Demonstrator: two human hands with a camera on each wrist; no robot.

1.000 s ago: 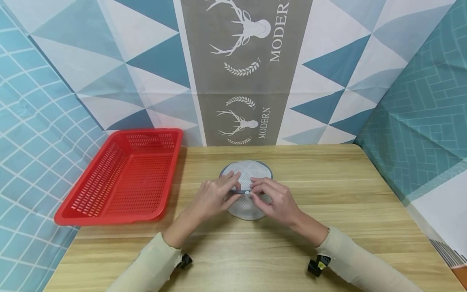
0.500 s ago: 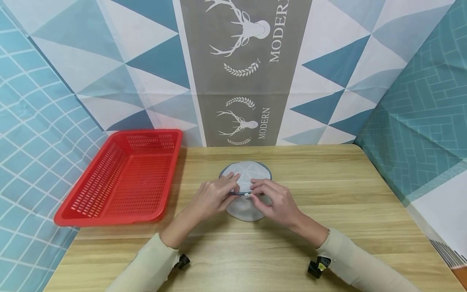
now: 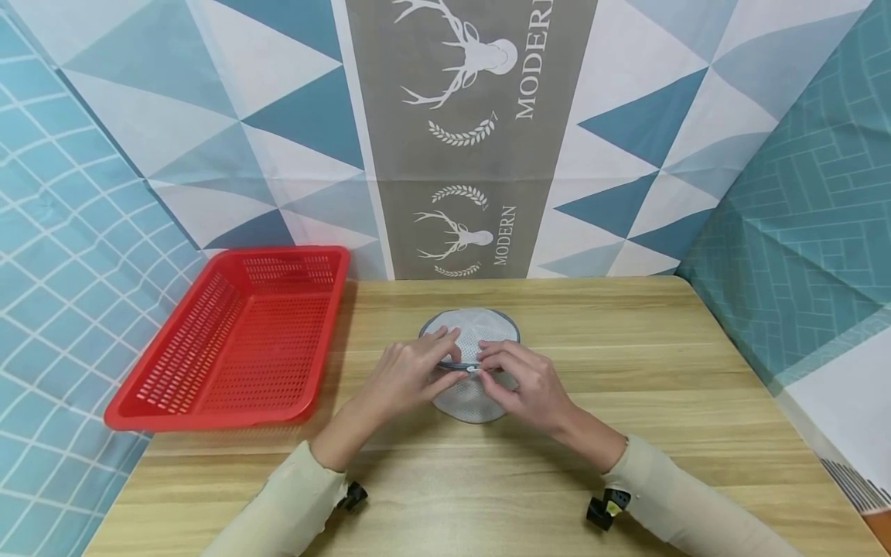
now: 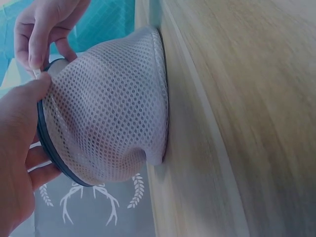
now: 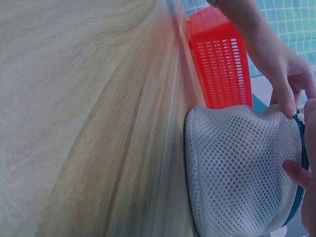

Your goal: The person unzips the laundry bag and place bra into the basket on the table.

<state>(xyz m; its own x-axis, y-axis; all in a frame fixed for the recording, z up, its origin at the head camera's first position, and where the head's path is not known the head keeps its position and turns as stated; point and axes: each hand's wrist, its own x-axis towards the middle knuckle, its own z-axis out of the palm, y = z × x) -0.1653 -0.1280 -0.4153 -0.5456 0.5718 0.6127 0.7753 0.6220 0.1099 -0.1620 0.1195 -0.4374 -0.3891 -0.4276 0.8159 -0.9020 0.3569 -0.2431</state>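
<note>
Left thumb (image 3: 445, 381) now nearer zipper pull (image 3: 472, 369)

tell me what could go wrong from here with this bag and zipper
The mesh bag has soft sides right beside the zipper, so they might snag in it. The left hand holds the bag close to the white pull tab, which the right hand pinches, so a fingertip could get nipped. The bag's side is dented, so it may buckle if tugged.

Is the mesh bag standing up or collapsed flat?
Standing up: in the left wrist view, the mesh bag rises from the table to its dark rim.
</note>
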